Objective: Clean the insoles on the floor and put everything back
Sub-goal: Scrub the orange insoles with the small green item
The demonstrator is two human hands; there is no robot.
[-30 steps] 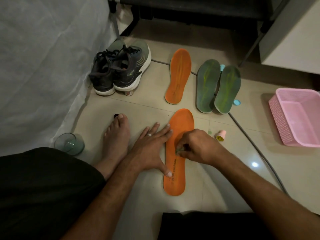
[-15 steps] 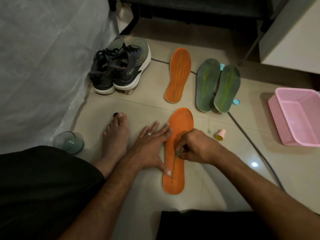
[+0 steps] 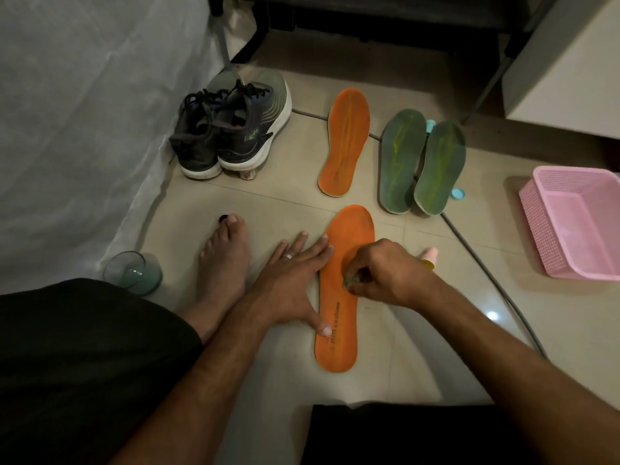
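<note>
- Left hand (image 3: 288, 280) lies flat with fingers spread, holding nothing. Fingertips and thumb press on the left edge of the near orange insole (image 3: 345, 297), pinning it to the floor (image 3: 285, 203).
- Right hand (image 3: 385, 275) is curled over the middle of that same insole, pinching something small and greenish (image 3: 352, 281) against it. Can't tell what it is, it's mostly hidden by the fingers.
- That insole sits dead centre, toe end pointing to 12 o'clock, heel towards me, dark lettering near the heel.
- A bare foot (image 3: 224, 260) rests on the tile just at 9 o'clock of the left hand.
- Small pink bottle (image 3: 430, 256) lies at 3 o'clock, partly behind the right wrist.
- Second orange insole (image 3: 345, 142) lies at 12 o'clock, apart from the first.
- Two green insoles (image 3: 422, 162) at 1 o'clock, side by side, edges overlapping.
- Pair of sneakers (image 3: 231, 129) at 11 o'clock, beside a white cover (image 3: 84, 112).
- Pink basket (image 3: 577, 223) far out at 3 o'clock.
- Glass (image 3: 132, 273) at 9 o'clock, past the foot.
</note>
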